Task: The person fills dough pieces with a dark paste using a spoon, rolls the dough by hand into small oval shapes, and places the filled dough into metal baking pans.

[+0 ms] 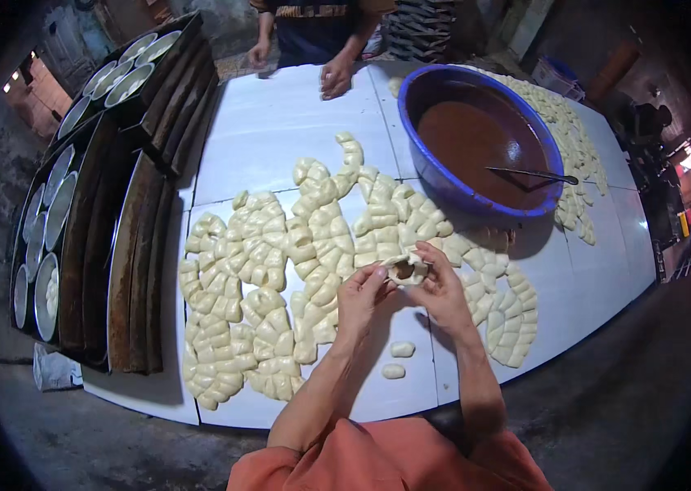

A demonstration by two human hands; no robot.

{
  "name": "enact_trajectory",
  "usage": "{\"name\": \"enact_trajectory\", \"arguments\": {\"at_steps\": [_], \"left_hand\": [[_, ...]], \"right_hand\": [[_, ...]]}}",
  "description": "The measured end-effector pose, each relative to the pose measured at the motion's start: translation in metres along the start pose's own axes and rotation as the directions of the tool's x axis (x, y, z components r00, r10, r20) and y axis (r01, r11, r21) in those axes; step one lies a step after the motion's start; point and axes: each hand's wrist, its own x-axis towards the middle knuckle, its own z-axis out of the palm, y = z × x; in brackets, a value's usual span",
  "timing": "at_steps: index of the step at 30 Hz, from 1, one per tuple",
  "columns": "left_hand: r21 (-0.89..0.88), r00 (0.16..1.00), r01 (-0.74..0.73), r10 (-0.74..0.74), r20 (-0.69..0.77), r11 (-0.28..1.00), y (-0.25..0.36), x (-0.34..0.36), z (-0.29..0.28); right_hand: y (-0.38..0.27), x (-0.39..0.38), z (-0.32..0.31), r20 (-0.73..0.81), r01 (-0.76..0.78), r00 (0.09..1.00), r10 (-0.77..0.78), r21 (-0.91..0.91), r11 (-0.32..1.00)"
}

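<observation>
The wrapper [408, 279] is held up above the desk [280, 106] between the person's two hands, to the near left of the basin [442, 174]. The right hand [445, 290] is on the basin's side and so the nearer to it; the left hand [362, 295] sits on the side away from it. The left hand is nearly closed, its thumb and fingers pinching the wrapper's edge farther from the basin. The right hand is partly curled, its fingertips gripping the edge closer to the basin. The wrapper seems to stretch from hand to hand, though fingers hide part of its outline, so its long axis is hard to settle.

The wrapper is pale cream and thin-walled, with an uneven, folded lip. Its mouth is open and faces up, showing brown filling [400, 268] inside, much like the paste [464, 135] in the basin, where a spoon [529, 173] rests.

Smooth, plump pieces [313, 237] lie packed in curving rows left of the basin. Two small oblong rolls [402, 349] lie apart from each other, farther toward the person than the basin.
</observation>
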Motion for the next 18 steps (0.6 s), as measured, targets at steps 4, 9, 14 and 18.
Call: {"name": "enact_trajectory", "arguments": {"at_steps": [4, 9, 14, 18], "left_hand": [[0.259, 0.986, -0.167, 0.165, 0.031, 0.951, -0.003, -0.007, -0.015], [0.353, 0.970, -0.243, 0.218, 0.108, 0.904, 0.010, -0.013, -0.016], [0.356, 0.985, -0.072, 0.010, 0.173, 0.932, 0.044, -0.005, -0.020], [0.382, 0.979, 0.055, -0.125, 0.161, 0.923, 0.060, -0.014, -0.019]], "right_hand": [[-0.016, -0.014, 0.032, 0.003, 0.119, 0.991, -0.131, -0.444, 0.888], [0.004, -0.008, 0.033, -0.066, 0.249, 0.939, -0.339, -0.551, 0.796], [-0.015, -0.010, 0.032, -0.030, -0.250, 0.968, 0.250, 0.014, 0.968], [-0.016, -0.019, 0.026, 0.167, 0.100, 0.982, -0.088, -0.064, 0.993]]}}
